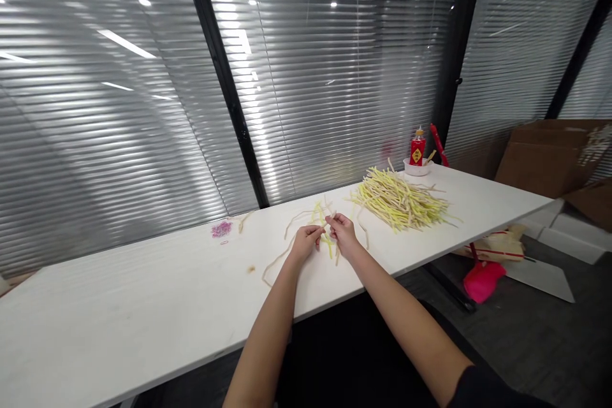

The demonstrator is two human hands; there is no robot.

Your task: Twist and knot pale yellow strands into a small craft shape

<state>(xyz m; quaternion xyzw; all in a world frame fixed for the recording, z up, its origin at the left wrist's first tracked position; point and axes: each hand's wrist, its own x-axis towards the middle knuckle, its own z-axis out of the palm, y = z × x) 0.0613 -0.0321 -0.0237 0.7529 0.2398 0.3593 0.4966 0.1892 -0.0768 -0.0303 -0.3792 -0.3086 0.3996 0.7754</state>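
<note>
My left hand (307, 240) and my right hand (341, 231) are close together above the white table (157, 293). Each has its fingers pinched on a thin strand, and the exact grip is partly hidden by the fingers. Around and under them lie crossed yellow strands (329, 246) and beige strands, which look like pipe cleaners. One long beige strand (271, 266) curves out past my left wrist. Another beige strand (366, 237) bends down to the right of my right hand.
A large heap of yellow and beige strands (404, 201) lies to the right. Behind it, a red bottle (417, 148) stands in a white bowl (417, 168). Small pink-purple bits (221, 229) lie at the left. Cardboard boxes (545, 156) sit beyond the table's right end, beside blinds.
</note>
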